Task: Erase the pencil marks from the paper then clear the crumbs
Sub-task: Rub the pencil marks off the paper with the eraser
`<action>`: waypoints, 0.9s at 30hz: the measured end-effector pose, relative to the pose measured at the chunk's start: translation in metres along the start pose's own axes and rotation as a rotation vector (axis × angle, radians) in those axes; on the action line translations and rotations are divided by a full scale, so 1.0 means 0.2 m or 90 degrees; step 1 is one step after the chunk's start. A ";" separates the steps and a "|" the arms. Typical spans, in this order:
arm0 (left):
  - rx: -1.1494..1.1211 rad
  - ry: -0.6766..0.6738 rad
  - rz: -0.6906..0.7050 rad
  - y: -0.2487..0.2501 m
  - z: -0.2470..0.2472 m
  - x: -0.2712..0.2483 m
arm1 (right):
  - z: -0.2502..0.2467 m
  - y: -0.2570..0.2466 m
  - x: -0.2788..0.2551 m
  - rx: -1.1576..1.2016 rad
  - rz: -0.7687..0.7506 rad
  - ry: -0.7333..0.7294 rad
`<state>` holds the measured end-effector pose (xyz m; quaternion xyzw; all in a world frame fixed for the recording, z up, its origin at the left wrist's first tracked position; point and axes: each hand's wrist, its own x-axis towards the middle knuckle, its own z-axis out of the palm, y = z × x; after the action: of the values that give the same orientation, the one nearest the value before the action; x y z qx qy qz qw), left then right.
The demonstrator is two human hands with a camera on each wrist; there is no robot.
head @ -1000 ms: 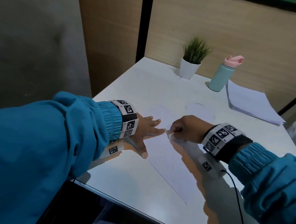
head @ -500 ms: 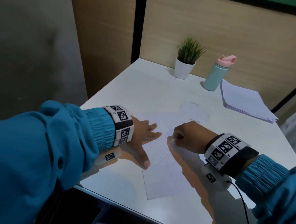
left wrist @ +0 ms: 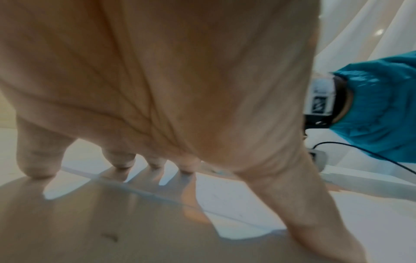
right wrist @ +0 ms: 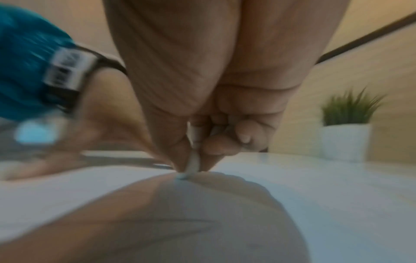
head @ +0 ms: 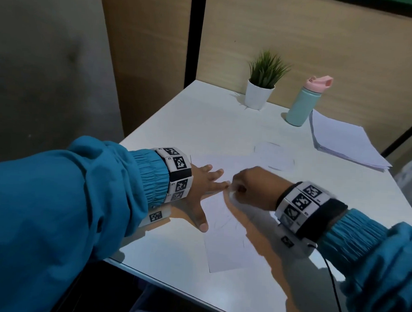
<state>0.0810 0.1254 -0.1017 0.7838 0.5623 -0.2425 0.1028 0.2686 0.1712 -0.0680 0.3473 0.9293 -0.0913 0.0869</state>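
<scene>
A white sheet of paper (head: 226, 247) with faint pencil marks lies on the white table (head: 202, 122) near its front edge. My left hand (head: 205, 187) lies flat on the paper's left side, fingers spread and straight, pressing it down. My right hand (head: 248, 186) pinches a small white eraser (right wrist: 193, 163) between thumb and fingers. The eraser's tip touches the paper just right of the left fingertips. In the left wrist view the left fingers (left wrist: 38, 160) and thumb press on the paper (left wrist: 225, 195). The right wrist view is blurred.
At the back of the table stand a small potted plant (head: 261, 87) in a white pot and a teal bottle (head: 304, 103) with a pink lid. A stack of white sheets (head: 344, 141) lies at the back right. A black cable (head: 334, 286) runs from my right wrist.
The right hand with the eraser has shifted a little back and forth near the left fingertips. The left hand stays flat on the sheet. The head view has shifted.
</scene>
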 end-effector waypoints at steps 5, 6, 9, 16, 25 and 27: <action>-0.008 0.007 0.013 0.00 0.00 0.00 | 0.07 -0.19 -0.09 0.001 -0.109 -0.078; -0.005 0.012 0.013 0.01 0.00 0.00 | 0.09 -0.21 -0.11 -0.005 -0.135 -0.098; -0.003 0.012 0.015 0.01 -0.01 -0.01 | 0.02 -0.10 -0.03 0.006 -0.039 -0.040; 0.011 0.009 0.013 0.02 -0.02 -0.02 | 0.08 -0.25 -0.13 -0.026 -0.142 -0.138; 0.007 0.018 0.013 0.01 0.01 0.00 | 0.12 -0.22 -0.16 -0.004 -0.139 -0.118; 0.001 0.016 0.005 0.01 0.00 0.00 | 0.09 -0.15 -0.13 -0.003 -0.092 -0.121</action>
<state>0.0829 0.1236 -0.1019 0.7893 0.5599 -0.2328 0.0961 0.2709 0.1285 -0.0754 0.2688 0.9396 -0.1277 0.1690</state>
